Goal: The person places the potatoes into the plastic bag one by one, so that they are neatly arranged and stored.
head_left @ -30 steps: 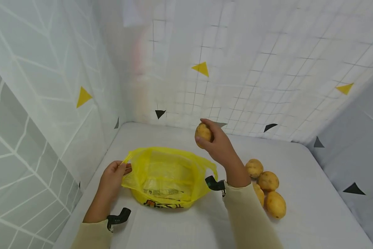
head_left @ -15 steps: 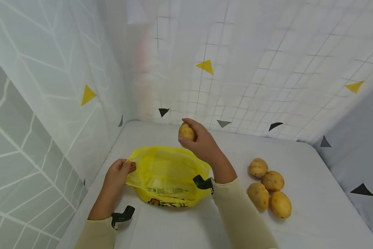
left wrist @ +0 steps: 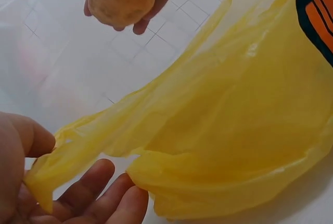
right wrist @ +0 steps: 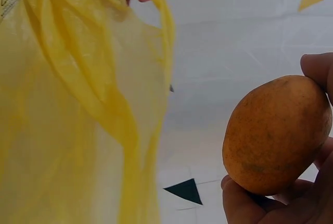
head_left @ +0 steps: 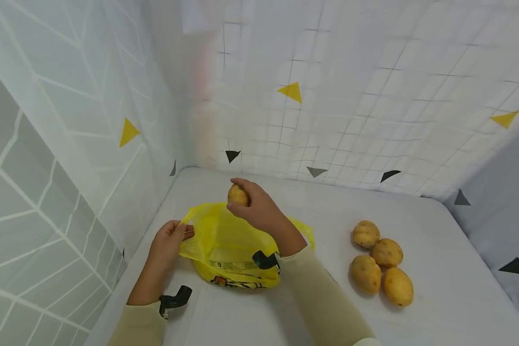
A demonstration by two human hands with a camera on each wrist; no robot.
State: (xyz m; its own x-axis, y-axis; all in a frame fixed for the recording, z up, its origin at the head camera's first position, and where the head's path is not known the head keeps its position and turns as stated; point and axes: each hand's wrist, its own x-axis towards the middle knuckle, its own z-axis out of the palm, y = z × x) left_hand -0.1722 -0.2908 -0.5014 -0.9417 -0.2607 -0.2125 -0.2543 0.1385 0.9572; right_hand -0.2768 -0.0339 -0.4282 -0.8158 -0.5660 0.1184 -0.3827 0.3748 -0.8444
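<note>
A yellow plastic bag (head_left: 224, 240) stands with its mouth open on the white table. My left hand (head_left: 168, 242) pinches its left handle between thumb and fingers, and in the left wrist view the handle (left wrist: 57, 169) is stretched out from the bag. My right hand (head_left: 261, 206) grips a potato (head_left: 238, 195) above the far rim of the bag. Close up in the right wrist view, the potato (right wrist: 276, 135) is brown and oval, with fingers and thumb round its right side. The right forearm covers part of the bag's right side.
Several potatoes (head_left: 365, 275) lie clustered on the table right of the bag. Patterned cloth walls (head_left: 328, 96) rise behind the table and on both sides. A black wrist camera (head_left: 175, 300) sits at the left cuff, another (head_left: 265, 260) at the right.
My right hand has carried the potato leftward, from the right of the bag to over its far rim, and slightly down. The left hand keeps hold of the handle. The head view has shifted slightly.
</note>
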